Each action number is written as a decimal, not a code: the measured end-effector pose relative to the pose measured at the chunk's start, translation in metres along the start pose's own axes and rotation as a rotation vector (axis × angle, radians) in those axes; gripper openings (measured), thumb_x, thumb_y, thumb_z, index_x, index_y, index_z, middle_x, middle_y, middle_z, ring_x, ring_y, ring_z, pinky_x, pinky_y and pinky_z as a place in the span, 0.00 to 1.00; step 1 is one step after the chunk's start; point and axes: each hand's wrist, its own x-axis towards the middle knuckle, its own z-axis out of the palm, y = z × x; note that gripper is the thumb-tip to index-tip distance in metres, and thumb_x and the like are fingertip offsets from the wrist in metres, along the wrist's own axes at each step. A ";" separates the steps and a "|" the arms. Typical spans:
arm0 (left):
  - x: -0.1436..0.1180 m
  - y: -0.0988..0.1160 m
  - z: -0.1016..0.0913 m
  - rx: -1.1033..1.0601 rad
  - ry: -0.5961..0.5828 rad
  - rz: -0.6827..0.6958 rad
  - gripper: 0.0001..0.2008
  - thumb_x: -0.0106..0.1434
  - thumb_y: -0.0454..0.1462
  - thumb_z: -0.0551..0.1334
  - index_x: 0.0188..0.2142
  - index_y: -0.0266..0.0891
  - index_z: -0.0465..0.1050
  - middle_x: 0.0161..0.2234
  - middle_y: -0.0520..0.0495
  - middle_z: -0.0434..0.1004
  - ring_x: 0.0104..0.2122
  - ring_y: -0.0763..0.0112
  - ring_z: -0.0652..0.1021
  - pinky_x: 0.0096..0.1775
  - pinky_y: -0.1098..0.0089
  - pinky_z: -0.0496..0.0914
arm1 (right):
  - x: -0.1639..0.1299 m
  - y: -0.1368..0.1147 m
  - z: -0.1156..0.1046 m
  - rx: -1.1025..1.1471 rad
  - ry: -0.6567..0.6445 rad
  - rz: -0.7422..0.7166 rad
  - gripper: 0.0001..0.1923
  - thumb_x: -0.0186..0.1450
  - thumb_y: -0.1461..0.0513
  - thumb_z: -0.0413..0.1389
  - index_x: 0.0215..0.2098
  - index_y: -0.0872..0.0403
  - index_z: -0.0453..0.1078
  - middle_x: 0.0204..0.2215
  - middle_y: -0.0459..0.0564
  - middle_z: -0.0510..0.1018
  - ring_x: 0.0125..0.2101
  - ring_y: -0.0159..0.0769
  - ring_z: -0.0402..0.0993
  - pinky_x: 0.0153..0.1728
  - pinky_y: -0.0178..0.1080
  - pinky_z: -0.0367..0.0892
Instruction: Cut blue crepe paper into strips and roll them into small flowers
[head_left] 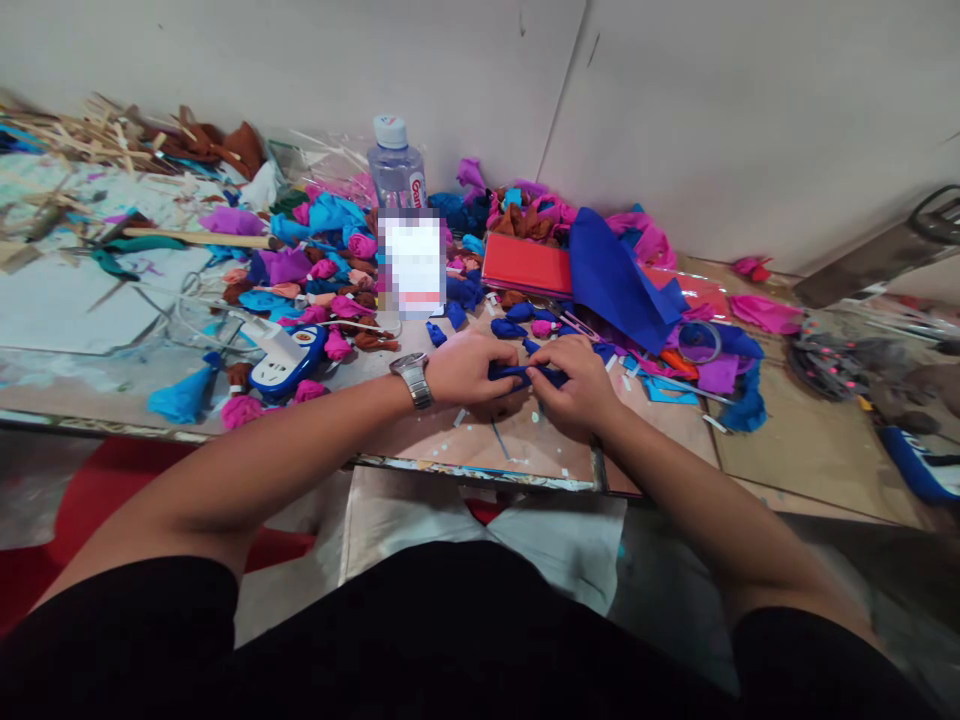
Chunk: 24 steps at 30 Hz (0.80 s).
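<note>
Both hands meet over the near edge of the worktable (pixel 555 455). Between them runs a narrow dark blue strip (pixel 531 371), which looks like rolled or folded crepe paper. My left hand (pixel 474 367), with a metal watch (pixel 412 380) on its wrist, is closed on the strip's left part. My right hand (pixel 574 383) pinches its right part between thumb and fingers. Just beyond the fingers lie small twisted dark blue paper pieces (pixel 508 328). A large dark blue sheet (pixel 619 285) leans over a red pack (pixel 526 265) farther back.
Left of my hands are a blue-and-white power strip (pixel 289 365) with a plug and many crumpled paper flowers (pixel 337 305). A water bottle (pixel 396 165) stands at the back. Green-handled pliers (pixel 142 245) lie far left; a roll of clear tape (pixel 699 341) sits right.
</note>
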 end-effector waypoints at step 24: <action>0.006 -0.010 -0.005 -0.258 -0.101 -0.006 0.18 0.63 0.31 0.52 0.40 0.37 0.82 0.34 0.51 0.82 0.33 0.71 0.77 0.38 0.69 0.68 | 0.002 0.000 -0.004 -0.020 0.031 -0.055 0.07 0.71 0.60 0.60 0.44 0.47 0.81 0.37 0.47 0.88 0.39 0.43 0.82 0.50 0.52 0.67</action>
